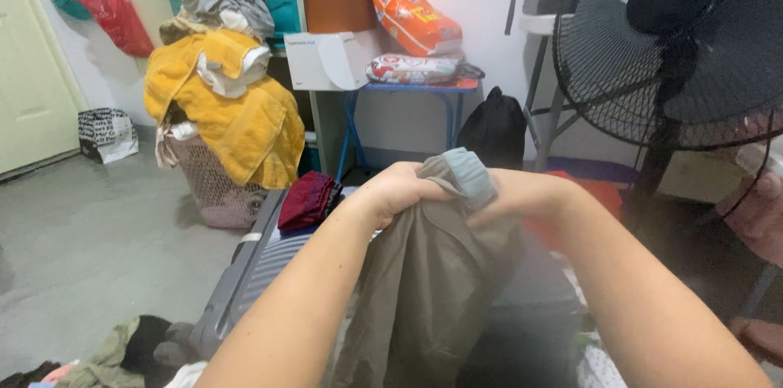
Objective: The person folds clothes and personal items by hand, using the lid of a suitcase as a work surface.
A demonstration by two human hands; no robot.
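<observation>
A grey-brown garment (424,290) with a pale blue-grey band at its top hangs in front of me. My left hand (395,190) grips its top edge on the left. Beside it, my right hand (522,192) pinches the same edge, just under the pale band. Both hands are held up close together above a grey ribbed suitcase (253,274) lying on the floor. A folded dark red cloth (308,200) rests on the far end of the suitcase.
A pink laundry basket (214,186) heaped with yellow towels stands behind the suitcase. A black standing fan (677,53) rises at right. Loose clothes (114,351) lie on the grey floor at lower left. A blue folding table (408,90) holds packages near the wall.
</observation>
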